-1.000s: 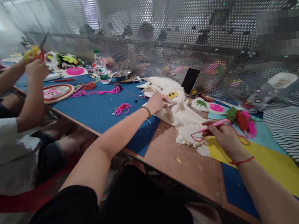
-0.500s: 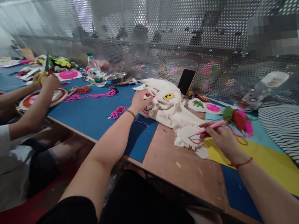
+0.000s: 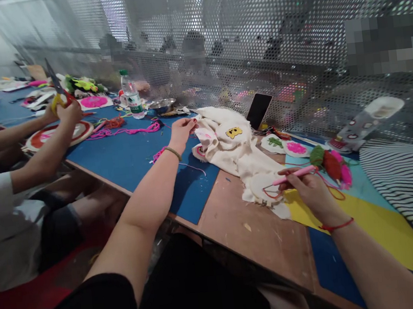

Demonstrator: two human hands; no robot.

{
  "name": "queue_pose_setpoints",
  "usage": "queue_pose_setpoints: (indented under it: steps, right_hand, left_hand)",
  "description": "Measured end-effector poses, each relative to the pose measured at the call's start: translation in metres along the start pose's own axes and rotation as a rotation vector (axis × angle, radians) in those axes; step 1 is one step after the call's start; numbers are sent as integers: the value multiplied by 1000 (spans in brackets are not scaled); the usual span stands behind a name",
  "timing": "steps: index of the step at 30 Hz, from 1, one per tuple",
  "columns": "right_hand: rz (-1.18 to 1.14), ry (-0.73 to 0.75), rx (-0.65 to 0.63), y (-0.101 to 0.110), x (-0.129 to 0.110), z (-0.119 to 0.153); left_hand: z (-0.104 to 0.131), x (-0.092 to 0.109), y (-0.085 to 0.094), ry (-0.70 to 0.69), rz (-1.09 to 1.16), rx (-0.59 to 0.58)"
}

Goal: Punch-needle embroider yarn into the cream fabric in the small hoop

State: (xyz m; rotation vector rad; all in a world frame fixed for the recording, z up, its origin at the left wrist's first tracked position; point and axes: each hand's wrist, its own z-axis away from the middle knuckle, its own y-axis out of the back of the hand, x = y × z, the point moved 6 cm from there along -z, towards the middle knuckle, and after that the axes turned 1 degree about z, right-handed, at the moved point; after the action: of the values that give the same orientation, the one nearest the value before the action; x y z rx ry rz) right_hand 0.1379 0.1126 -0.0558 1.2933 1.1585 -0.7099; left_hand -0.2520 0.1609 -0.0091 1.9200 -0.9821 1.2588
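Observation:
My left hand (image 3: 183,133) is closed at the left edge of the bunched cream cloth (image 3: 225,160), its fingertips pinching that edge. A yellow embroidered patch (image 3: 233,132) lies on the cloth. My right hand (image 3: 308,190) is closed around a pink punch needle (image 3: 294,174). The needle's thin tip points left over a round hooped area (image 3: 263,187) at the cloth's near end. Red-orange yarn (image 3: 334,191) trails from the tool. Green, rust and pink yarn balls (image 3: 331,165) lie just beyond my right hand.
A water bottle (image 3: 132,99), a metal bowl (image 3: 162,106) and pink yarn (image 3: 133,129) stand or lie on the blue tabletop (image 3: 118,159). A dark phone (image 3: 259,109) leans by the mesh. Striped fabric (image 3: 405,183) is at right. At left, a person's hands hold open scissors (image 3: 60,91).
My left hand has moved left and slightly up to the cloth's edge, uncovering a pink mark and a small round piece. My right hand has barely moved. The neighbour's scissors have tilted left and opened.

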Motion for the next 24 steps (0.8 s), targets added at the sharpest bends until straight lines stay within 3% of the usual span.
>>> queue_pose_setpoints:
  steps: [4, 7, 10, 14, 16, 18, 21, 22, 24]
  right_hand:
    - [8, -2, -7, 0, 0, 0]
    - [18, -15, -9, 0, 1, 0]
    - [7, -24, -18, 0, 2, 0]
    - [22, -33, 12, 4, 4, -1]
    - [31, -29, 28, 6, 3, -1]
    - [33, -25, 24, 6, 2, 0]
    - [34, -15, 13, 4, 2, 0]
    - [36, -16, 11, 4, 2, 0]
    - [43, -21, 8, 3, 3, 0]
  left_hand:
    - [-4, 1, 11, -4, 24, 79]
    - [-8, 0, 24, -35, -262, 113]
    - [-8, -13, 30, 22, -540, 34]
    - [-5, -28, 23, 125, -619, -122]
    - [-7, -25, 18, 135, -626, -171]
    - [-13, -14, 19, 62, -647, -165]
    - [-24, 5, 37, -120, -741, -105]
    - [-27, 5, 48, -110, -782, -106]
    - [-28, -5, 73, 39, -868, -141]
